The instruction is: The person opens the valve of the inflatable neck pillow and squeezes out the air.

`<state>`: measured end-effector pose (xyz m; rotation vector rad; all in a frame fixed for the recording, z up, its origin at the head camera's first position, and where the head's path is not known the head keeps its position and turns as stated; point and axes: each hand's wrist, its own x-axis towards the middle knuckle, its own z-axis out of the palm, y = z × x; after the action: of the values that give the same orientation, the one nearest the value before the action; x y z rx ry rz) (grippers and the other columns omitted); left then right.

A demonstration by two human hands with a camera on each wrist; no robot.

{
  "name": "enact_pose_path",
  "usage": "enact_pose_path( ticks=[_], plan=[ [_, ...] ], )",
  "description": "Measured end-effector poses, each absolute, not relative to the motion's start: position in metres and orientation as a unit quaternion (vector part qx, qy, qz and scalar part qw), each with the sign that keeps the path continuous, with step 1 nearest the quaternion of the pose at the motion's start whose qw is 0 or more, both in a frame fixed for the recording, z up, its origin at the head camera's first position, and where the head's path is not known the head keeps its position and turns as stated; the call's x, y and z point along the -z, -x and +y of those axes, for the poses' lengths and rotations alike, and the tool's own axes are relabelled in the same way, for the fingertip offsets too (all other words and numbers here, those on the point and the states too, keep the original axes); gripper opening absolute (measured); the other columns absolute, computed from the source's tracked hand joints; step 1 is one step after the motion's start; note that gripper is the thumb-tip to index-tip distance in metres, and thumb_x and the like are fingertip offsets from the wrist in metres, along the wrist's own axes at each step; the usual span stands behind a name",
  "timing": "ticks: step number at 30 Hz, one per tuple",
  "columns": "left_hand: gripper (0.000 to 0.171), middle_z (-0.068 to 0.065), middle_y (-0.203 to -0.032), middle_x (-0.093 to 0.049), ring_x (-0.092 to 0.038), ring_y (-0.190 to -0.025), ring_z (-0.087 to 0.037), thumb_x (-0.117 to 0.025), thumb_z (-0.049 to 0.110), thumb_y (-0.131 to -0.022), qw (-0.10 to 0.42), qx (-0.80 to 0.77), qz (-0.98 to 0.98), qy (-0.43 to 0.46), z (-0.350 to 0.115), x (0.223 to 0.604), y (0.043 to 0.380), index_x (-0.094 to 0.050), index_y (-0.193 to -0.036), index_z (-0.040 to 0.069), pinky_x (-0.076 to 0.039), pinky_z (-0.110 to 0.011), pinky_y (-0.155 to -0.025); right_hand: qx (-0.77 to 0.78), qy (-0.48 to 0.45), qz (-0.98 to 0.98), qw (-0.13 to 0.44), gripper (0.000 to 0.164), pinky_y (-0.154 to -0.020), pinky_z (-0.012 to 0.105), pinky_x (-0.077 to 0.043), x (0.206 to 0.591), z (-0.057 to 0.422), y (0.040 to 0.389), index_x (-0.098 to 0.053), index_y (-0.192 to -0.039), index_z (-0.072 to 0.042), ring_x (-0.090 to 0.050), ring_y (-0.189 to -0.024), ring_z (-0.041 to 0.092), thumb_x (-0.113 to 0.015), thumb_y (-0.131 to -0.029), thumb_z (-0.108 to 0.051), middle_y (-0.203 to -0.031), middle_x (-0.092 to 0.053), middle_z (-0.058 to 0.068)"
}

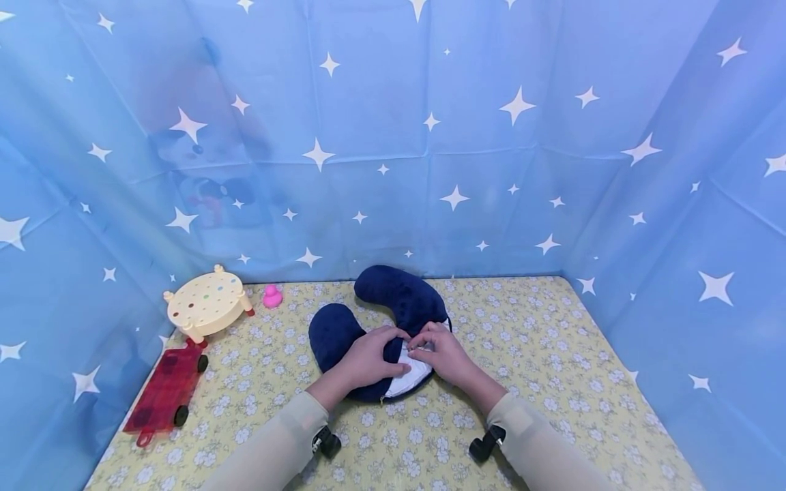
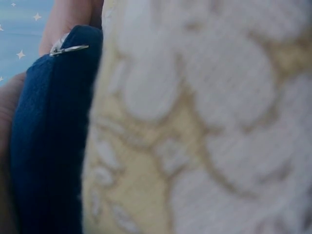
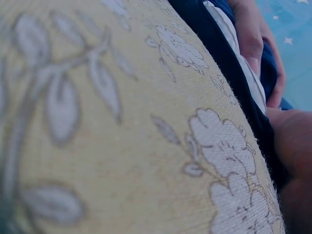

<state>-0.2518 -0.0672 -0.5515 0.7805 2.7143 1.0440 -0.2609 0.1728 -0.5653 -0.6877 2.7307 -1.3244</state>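
Observation:
A navy blue U-shaped neck pillow lies on the cloth with its curved side toward me. Its zipped cover gapes there, baring a white inner. My left hand grips the navy cover on the left of the gap, the thumb lying over the white part. On the gap's right, my right hand pinches the cover's edge, fingertips close to the left hand's. A metal zipper pull hangs at the seam in the left wrist view. In the right wrist view, the white inner shows along the open seam.
At the back left stands a cream toy table with coloured dots, and a pink toy duck sits beside it. A translucent red toy wagon with black wheels lies at the left edge. Blue star-printed curtains enclose the flowered cloth.

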Motion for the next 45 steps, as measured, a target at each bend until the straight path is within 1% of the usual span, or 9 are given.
enact_pose_path(
  ticks=[2, 5, 7, 21, 26, 33, 36, 41, 45],
  plan=[
    [0.055, 0.005, -0.151, -0.063, -0.06, -0.14, -0.026, -0.082, 0.055, -0.098, 0.066, -0.346, 0.899, -0.259, -0.0672, 0.5521, 0.2518, -0.067, -0.145, 0.031, -0.051, -0.054, -0.111, 0.425, 0.223, 0.877, 0.013, 0.003, -0.087, 0.037, -0.046, 0.5659, 0.1729, 0.2611, -0.086, -0.102, -0.018, -0.055, -0.1, 0.016, -0.086, -0.099, -0.018, -0.099, -0.065, -0.009],
    [0.055, 0.005, -0.15, -0.064, -0.06, -0.14, -0.026, -0.082, 0.056, -0.098, 0.065, -0.347, 0.899, -0.26, -0.0671, 0.5533, 0.2521, -0.067, -0.144, 0.031, -0.052, -0.054, -0.111, 0.421, 0.228, 0.878, 0.012, 0.008, -0.087, 0.037, -0.047, 0.5664, 0.1732, 0.2613, -0.086, -0.101, -0.015, -0.055, -0.1, 0.017, -0.085, -0.1, -0.023, -0.099, -0.065, -0.008],
    [0.055, 0.005, -0.15, -0.064, -0.06, -0.14, -0.026, -0.083, 0.055, -0.098, 0.065, -0.348, 0.898, -0.261, -0.0669, 0.554, 0.2522, -0.067, -0.144, 0.032, -0.052, -0.054, -0.11, 0.421, 0.228, 0.878, 0.013, 0.008, -0.087, 0.037, -0.047, 0.5667, 0.1734, 0.2612, -0.086, -0.101, -0.015, -0.055, -0.1, 0.017, -0.085, -0.101, -0.023, -0.099, -0.065, -0.008],
    [0.052, 0.006, -0.146, -0.065, -0.061, -0.138, -0.025, -0.084, 0.052, -0.097, 0.058, -0.338, 0.902, -0.263, -0.0655, 0.5543, 0.2523, -0.068, -0.142, 0.031, -0.052, -0.052, -0.11, 0.417, 0.233, 0.878, 0.009, 0.009, -0.087, 0.038, -0.048, 0.5687, 0.1728, 0.2616, -0.086, -0.101, -0.015, -0.056, -0.099, 0.017, -0.087, -0.099, -0.023, -0.097, -0.064, -0.009],
    [0.052, 0.006, -0.146, -0.065, -0.061, -0.138, -0.024, -0.085, 0.049, -0.096, 0.057, -0.331, 0.905, -0.262, -0.065, 0.5537, 0.2525, -0.068, -0.141, 0.031, -0.052, -0.051, -0.11, 0.417, 0.227, 0.88, 0.016, 0.009, -0.086, 0.036, -0.048, 0.5685, 0.1724, 0.2621, -0.086, -0.102, -0.015, -0.054, -0.098, 0.014, -0.086, -0.099, -0.024, -0.096, -0.063, -0.009],
    [0.051, 0.006, -0.142, -0.065, -0.063, -0.135, -0.024, -0.085, 0.049, -0.097, 0.059, -0.331, 0.904, -0.263, -0.0648, 0.5529, 0.2528, -0.068, -0.141, 0.03, -0.053, -0.051, -0.107, 0.416, 0.223, 0.882, 0.018, 0.007, -0.087, 0.037, -0.049, 0.5665, 0.1715, 0.2619, -0.086, -0.103, -0.015, -0.055, -0.099, 0.015, -0.086, -0.1, -0.022, -0.096, -0.063, -0.008],
    [0.05, 0.006, -0.142, -0.065, -0.063, -0.135, -0.025, -0.085, 0.048, -0.097, 0.059, -0.33, 0.905, -0.263, -0.0648, 0.5519, 0.2528, -0.068, -0.141, 0.03, -0.053, -0.051, -0.107, 0.416, 0.22, 0.882, 0.023, 0.009, -0.087, 0.037, -0.049, 0.5661, 0.1715, 0.2621, -0.086, -0.103, -0.015, -0.055, -0.099, 0.015, -0.085, -0.1, -0.023, -0.097, -0.063, -0.009],
    [0.05, 0.005, -0.142, -0.065, -0.061, -0.137, -0.025, -0.085, 0.047, -0.097, 0.062, -0.326, 0.907, -0.26, -0.0646, 0.5516, 0.2532, -0.068, -0.14, 0.031, -0.053, -0.051, -0.108, 0.414, 0.222, 0.882, 0.024, 0.009, -0.087, 0.037, -0.05, 0.5675, 0.1718, 0.2628, -0.086, -0.104, -0.015, -0.055, -0.098, 0.014, -0.085, -0.101, -0.023, -0.097, -0.063, -0.008],
    [0.049, 0.004, -0.145, -0.066, -0.059, -0.142, -0.027, -0.086, 0.047, -0.097, 0.065, -0.327, 0.907, -0.257, -0.0642, 0.5515, 0.2535, -0.068, -0.14, 0.031, -0.052, -0.052, -0.111, 0.413, 0.226, 0.882, 0.022, 0.01, -0.086, 0.037, -0.049, 0.568, 0.1717, 0.2631, -0.086, -0.104, -0.014, -0.055, -0.098, 0.016, -0.086, -0.1, -0.023, -0.097, -0.063, -0.008]
  ],
)
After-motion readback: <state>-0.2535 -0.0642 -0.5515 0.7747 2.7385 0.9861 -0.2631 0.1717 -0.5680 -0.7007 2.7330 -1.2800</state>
